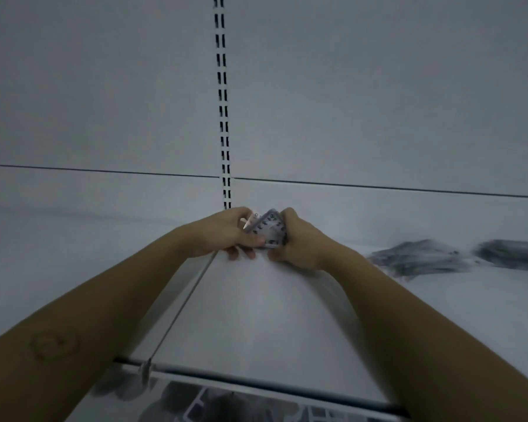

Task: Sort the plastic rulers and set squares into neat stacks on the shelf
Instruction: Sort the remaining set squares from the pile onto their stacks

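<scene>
Both my hands meet near the back of the white shelf (256, 300). Between them is a small bunch of clear plastic rulers or set squares (268, 229) with black numbers, held on edge just above the shelf. My left hand (226, 234) grips the bunch from the left, fingers curled under it. My right hand (293, 242) grips it from the right. To the right, two blurred grey heaps of clear plastic pieces lie on the shelf: a nearer heap (418, 257) and a farther heap (512, 252).
A thin wire divider (183, 306) runs from the shelf's front edge back towards my left hand. The white back panel carries a slotted upright (223, 117). Below the front rail (256, 382), dark printed items sit on a lower level.
</scene>
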Demonstrator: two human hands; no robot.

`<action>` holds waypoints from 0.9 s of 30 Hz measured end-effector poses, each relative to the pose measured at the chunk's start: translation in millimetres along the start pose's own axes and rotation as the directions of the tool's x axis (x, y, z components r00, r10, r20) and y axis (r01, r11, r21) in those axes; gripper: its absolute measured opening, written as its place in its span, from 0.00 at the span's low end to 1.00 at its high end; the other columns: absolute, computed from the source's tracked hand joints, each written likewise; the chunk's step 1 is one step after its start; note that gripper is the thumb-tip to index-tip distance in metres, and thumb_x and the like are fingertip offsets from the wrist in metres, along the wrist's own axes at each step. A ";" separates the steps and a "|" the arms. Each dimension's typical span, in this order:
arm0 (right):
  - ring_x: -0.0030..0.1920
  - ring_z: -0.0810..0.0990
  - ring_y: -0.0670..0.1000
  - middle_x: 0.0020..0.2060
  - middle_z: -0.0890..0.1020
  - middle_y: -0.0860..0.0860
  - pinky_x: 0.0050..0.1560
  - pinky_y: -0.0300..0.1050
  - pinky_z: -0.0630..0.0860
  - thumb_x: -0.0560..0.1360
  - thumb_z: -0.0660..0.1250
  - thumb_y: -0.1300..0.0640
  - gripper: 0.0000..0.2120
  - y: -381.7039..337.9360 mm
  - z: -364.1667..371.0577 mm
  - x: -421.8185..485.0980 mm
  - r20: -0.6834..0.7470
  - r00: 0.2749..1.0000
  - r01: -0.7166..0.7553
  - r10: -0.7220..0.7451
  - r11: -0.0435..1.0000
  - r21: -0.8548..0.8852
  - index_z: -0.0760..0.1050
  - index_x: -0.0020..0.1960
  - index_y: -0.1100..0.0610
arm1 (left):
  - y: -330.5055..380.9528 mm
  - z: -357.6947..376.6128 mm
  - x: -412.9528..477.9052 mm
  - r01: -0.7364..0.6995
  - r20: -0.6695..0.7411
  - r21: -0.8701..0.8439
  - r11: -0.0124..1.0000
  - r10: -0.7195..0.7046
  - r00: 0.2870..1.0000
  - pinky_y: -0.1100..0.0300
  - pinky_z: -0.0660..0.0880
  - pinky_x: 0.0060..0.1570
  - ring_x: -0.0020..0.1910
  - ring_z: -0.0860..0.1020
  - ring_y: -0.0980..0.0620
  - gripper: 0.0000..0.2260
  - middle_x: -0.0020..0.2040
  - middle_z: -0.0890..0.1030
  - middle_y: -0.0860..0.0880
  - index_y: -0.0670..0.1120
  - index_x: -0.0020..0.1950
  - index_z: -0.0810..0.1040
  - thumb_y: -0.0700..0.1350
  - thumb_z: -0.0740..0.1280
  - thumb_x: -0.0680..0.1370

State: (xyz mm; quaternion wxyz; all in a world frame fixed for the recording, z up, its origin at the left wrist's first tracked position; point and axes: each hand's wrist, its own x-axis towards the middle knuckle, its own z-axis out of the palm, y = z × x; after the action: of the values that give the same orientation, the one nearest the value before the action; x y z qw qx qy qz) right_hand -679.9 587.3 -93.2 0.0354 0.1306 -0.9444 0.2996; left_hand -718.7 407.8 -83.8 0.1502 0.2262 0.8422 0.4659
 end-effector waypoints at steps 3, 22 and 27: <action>0.51 0.78 0.56 0.55 0.76 0.54 0.55 0.54 0.76 0.72 0.72 0.53 0.30 1.9 1.8 2.4 0.009 0.999 -0.037 0.037 0.997 -0.067 0.54 0.62 0.52 | 0.4 -3.9 9.0 -0.043 0.026 0.158 0.987 0.040 0.999 0.55 0.78 0.39 0.44 0.83 0.49 0.11 0.49 0.82 0.44 0.41 0.54 0.72 0.43 0.70 0.75; 0.56 0.72 0.56 0.58 0.73 0.56 0.59 0.52 0.69 0.79 0.61 0.54 0.13 6.7 13.0 17.4 0.029 0.982 -0.175 0.187 0.954 -0.242 0.66 0.60 0.58 | -30.7 18.7 37.7 -0.231 0.040 0.508 0.830 0.245 0.969 0.53 0.67 0.61 0.61 0.69 0.47 0.16 0.61 0.71 0.44 0.43 0.65 0.66 0.48 0.60 0.81; 0.63 0.66 0.56 0.64 0.68 0.56 0.64 0.53 0.62 0.79 0.58 0.51 0.18 3.4 23.1 18.4 -0.031 0.970 -0.237 0.241 0.910 -0.341 0.62 0.66 0.58 | -29.9 21.6 41.1 -0.144 -0.032 0.517 0.844 0.187 0.982 0.49 0.68 0.60 0.59 0.70 0.44 0.15 0.59 0.72 0.43 0.43 0.63 0.65 0.50 0.60 0.80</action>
State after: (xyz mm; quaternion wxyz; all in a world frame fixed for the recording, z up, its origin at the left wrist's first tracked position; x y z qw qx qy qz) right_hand -698.3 572.5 -111.4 0.0153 0.0079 -0.9911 0.1323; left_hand -750.8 430.8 -122.3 0.0095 0.3106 0.9184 0.2450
